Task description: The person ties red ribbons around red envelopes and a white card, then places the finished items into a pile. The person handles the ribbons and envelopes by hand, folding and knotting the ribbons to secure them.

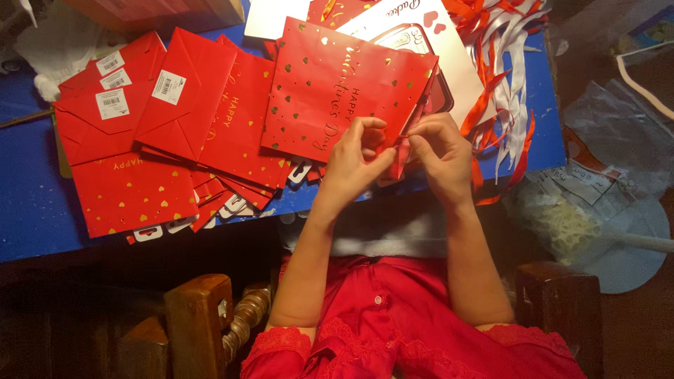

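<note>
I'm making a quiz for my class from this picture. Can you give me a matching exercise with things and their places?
Things:
1. red gift bag with gold hearts
2. red and white ribbons
3. wooden chair arm
4. left hand

Places:
A. bottom left
B. top right
C. on the blue table, above the hands
D. beside the right hand

Pairs: 1-C, 2-B, 3-A, 4-D

Smooth red paper gift bag with glossy gold foil hearts, satiny red and white ribbons, matt blue tabletop, dark polished wooden chair arm, crinkled clear plastic wrapping, red lace-trimmed cloth blouse.
</note>
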